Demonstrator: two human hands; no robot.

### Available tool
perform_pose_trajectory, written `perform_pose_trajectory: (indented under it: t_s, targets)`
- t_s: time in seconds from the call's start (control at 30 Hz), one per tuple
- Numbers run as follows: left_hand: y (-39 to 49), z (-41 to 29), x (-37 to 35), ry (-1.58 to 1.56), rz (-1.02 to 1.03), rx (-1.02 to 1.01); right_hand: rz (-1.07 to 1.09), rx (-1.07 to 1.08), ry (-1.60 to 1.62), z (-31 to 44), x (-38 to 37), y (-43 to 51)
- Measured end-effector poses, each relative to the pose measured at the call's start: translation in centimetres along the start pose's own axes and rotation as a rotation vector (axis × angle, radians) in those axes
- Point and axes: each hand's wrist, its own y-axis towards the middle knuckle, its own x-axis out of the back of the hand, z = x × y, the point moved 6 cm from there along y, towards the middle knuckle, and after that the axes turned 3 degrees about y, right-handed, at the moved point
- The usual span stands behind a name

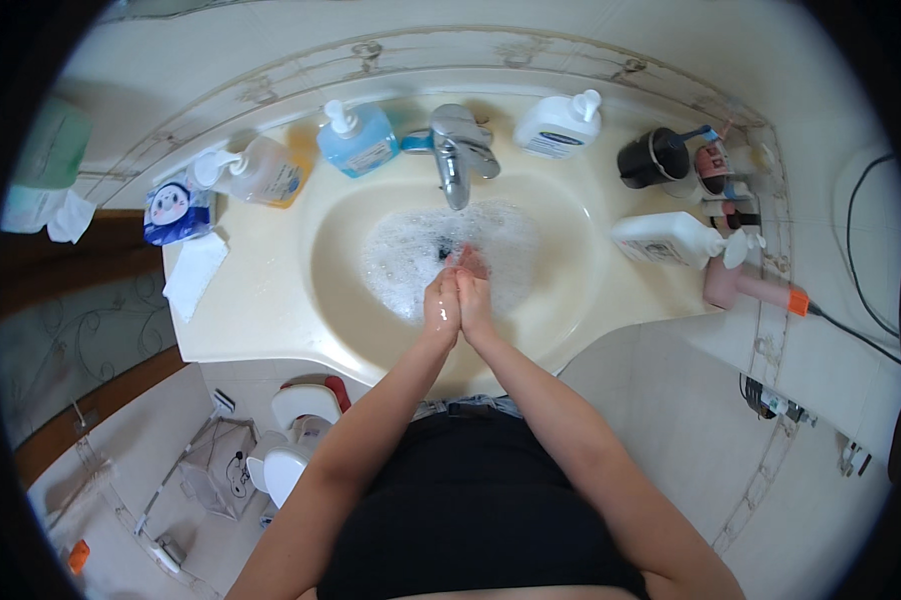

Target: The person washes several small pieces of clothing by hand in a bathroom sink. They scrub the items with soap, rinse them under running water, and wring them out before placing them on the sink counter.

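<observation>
My left hand (443, 301) and my right hand (473, 296) are pressed together over the cream washbasin (570, 270), wet, with their fingertips down at white suds (398, 262). Suds and the hands themselves hide part of the fingers; no object shows in either hand. Just beyond the fingertips lies a dark drain opening (444, 247). Above the far side of the bowl stands a chrome faucet (454, 161), its spout pointing towards my hands. Whether water is running is hard to tell.
Left of the faucet stand a blue soap pump bottle (359, 142), an amber pump bottle (270, 174) and a tissue pack (177, 211). On the right are two white pump bottles (558, 127) (664, 238), a black cup (653, 159) and a pink hair dryer (750, 289) with its cord.
</observation>
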Motion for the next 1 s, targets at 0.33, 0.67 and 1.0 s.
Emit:
perform_pose_trajectory:
  t_s: [0.33, 0.67, 1.0]
  targets:
    - [-3.4, -3.5, 5.2, -0.055, 0.132, 0.233, 0.343, 0.313, -0.471, 6.1, -3.0, -3.4]
    - [-9.0, -15.3, 16.6, 0.837, -0.556, -0.762, 0.187, 0.371, -0.597, 3.5, 3.1, 2.0]
    - [-7.2, -12.3, 18.8, 1.409, -0.699, -0.643, 0.403, 0.451, -1.307, 0.9, 1.1, 3.5]
